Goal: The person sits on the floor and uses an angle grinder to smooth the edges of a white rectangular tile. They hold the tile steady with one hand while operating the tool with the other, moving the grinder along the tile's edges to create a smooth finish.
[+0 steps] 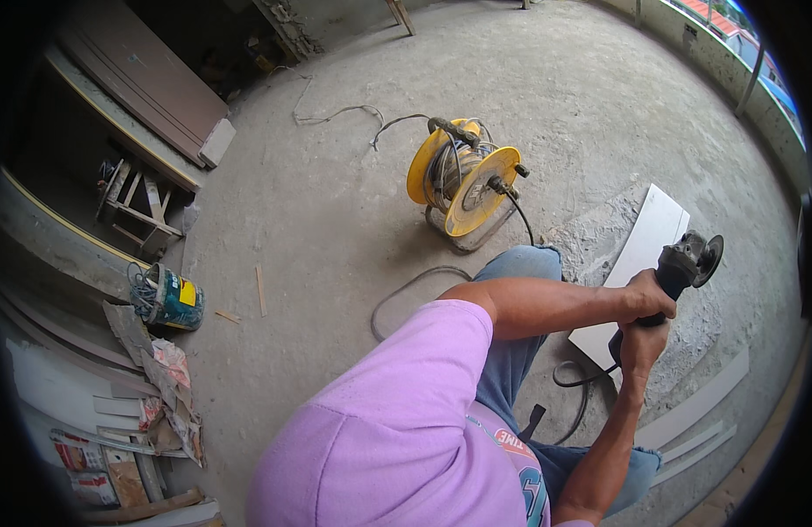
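An angle grinder (678, 263) with a black body is held up in front of me, its disc (710, 261) pointing away. My left hand (647, 296) is closed round the middle of the body. Just below it, my right hand (641, 344) wraps round the rear end, where the black power cord (587, 395) leaves and loops down to the floor. Beneath and beyond the hands lies a long white panel (641, 239) with a thin line across its far end. The disc appears apart from the panel, off its right edge.
A yellow cable reel (481, 191) stands on the concrete floor, a black cable plugged into it. Whitish dust (590, 230) surrounds the panel; narrow cut strips (696, 408) lie at the right. At the left are a bucket with wire (178, 299) and scrap boards (116, 422).
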{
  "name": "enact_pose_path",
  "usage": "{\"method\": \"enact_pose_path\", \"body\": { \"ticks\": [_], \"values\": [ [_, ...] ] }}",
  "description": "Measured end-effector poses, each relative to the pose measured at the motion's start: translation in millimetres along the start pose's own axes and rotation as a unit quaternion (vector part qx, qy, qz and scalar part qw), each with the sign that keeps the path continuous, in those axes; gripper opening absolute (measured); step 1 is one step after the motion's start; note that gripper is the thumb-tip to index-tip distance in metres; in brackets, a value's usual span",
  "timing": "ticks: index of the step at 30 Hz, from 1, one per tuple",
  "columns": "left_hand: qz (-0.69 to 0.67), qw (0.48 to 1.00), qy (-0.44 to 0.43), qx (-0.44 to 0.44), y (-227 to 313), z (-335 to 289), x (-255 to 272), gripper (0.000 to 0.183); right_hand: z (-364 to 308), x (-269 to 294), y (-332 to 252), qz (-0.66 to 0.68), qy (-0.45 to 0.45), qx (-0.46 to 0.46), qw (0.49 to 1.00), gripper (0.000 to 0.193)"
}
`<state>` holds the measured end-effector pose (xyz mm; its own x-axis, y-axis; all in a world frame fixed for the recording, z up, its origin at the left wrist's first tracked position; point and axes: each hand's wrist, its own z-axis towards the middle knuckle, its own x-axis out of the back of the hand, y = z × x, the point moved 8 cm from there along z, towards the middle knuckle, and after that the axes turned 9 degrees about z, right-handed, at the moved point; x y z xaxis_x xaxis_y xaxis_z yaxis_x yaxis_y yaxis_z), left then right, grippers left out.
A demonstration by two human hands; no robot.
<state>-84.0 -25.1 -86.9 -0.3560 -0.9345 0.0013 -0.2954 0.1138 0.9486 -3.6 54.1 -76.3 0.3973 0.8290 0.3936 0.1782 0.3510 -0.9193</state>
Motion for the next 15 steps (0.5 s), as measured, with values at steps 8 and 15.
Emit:
{"method": "enact_pose_path", "body": {
  "ticks": [8, 15],
  "values": [
    [-0.002, 1.0, -0.003, -0.008, -4, 0, -6, 0.041, -3, 3, 2, 0.004, -0.015, -0.01, 1.0, 0.058],
    [0.0, 1.0, 0.0, -0.005, -11, 7, -7, 0.04, 1, 2, 13, 0.016, -0.003, -0.009, 1.0, 0.054]
  ]
}}
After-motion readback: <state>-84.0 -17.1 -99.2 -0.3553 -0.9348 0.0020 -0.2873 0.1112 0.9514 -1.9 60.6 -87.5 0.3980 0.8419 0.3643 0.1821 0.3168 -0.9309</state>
